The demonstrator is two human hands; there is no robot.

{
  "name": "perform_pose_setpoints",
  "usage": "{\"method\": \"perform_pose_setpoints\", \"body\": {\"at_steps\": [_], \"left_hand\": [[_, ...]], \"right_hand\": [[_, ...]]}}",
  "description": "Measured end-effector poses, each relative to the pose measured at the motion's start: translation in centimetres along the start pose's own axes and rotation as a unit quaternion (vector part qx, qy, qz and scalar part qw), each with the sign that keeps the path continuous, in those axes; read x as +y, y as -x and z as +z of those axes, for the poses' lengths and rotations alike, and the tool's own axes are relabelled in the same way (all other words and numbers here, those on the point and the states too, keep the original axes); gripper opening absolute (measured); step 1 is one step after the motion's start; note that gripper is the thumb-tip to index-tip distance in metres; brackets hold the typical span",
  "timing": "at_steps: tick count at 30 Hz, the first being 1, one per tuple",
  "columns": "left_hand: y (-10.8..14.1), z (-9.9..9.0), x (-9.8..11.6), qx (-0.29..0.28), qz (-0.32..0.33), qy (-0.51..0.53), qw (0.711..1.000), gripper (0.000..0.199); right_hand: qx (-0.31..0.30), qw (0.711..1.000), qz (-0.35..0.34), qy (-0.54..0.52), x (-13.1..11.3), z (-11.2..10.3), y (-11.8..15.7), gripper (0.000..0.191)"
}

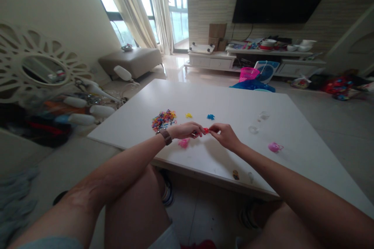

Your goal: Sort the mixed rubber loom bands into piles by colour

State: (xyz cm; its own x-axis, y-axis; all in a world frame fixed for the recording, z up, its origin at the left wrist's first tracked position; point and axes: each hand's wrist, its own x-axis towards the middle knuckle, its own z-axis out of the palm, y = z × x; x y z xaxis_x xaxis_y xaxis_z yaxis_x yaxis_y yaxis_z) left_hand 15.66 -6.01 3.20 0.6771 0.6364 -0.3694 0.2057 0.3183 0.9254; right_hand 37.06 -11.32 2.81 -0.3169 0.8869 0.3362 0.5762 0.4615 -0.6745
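Above the white table (pixel 222 103), my left hand (pixel 189 129) and my right hand (pixel 225 135) meet at a small bright red plastic-looking piece (pixel 206 130). Fingertips of both hands pinch it from either side; its exact kind is too small to make out. Just below my left wrist lies a cluster of pink pieces (pixel 184 143), partly covered by the hand. Behind the hands are a little yellow heap (pixel 188 115) and a blue heap (pixel 210 117). Left of my left hand spreads a mixed heap of many-coloured small pieces (pixel 163 119).
To the right on the table are a pink-purple round item (pixel 274 147), a clear ring-shaped item (pixel 253 129) and a crumpled clear item (pixel 263 116). A brown-yellow object (pixel 235 174) lies near the front edge. Beyond the table stands a pink basket (pixel 249 73).
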Motion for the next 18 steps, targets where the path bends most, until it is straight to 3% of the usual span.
{"method": "perform_pose_setpoints", "body": {"at_steps": [5, 8, 11, 15, 18], "left_hand": [[0.2, 0.7, 0.2, 0.022, 0.032, -0.076, 0.996, 0.03], [0.0, 0.0, 0.2, 0.032, 0.065, -0.14, 0.988, 0.037], [-0.3, -2.3, 0.1, 0.087, 0.086, -0.232, 0.965, 0.035], [-0.3, -6.5, -0.1, 0.223, 0.1, -0.374, 0.895, 0.025], [-0.1, -8.3, -0.6, 0.244, 0.066, -0.44, 0.862, 0.021]], "right_hand": [[-0.007, 1.0, 0.004, 0.005, 0.1, 0.0, 0.0, 0.011], [-0.006, 1.0, -0.003, 0.002, 0.2, 0.1, 0.0, 0.01], [0.002, 1.0, -0.016, 0.006, 0.1, 0.0, 0.0, 0.009], [-0.006, 0.999, -0.02, 0.039, 0.2, -0.1, 0.1, 0.011], [-0.021, 0.998, -0.023, 0.061, 0.3, -0.1, 0.2, 0.012]]}}
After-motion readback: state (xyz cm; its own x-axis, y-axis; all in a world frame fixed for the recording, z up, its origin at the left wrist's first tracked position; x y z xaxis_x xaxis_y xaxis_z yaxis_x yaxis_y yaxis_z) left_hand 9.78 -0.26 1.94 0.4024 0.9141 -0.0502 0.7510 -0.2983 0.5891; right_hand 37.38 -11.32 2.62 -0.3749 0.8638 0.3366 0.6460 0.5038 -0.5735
